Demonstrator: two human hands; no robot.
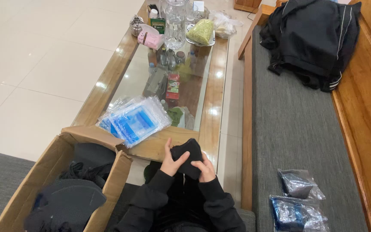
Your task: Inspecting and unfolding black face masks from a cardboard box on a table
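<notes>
Currently you hold the black folded cloth (pixel 187 157) between both hands above your lap: left hand (pixel 171 162) clasps its left edge, right hand (pixel 205 170) its lower right; both equally near.

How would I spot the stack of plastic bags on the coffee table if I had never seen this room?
Start at the long wooden coffee table with the glass top. At its near end, just beyond the open cardboard box, lies a fanned stack of clear plastic bags. Unlike the jars and bottles crowding the far end, these are flat, shiny and blue-tinted.
</notes>
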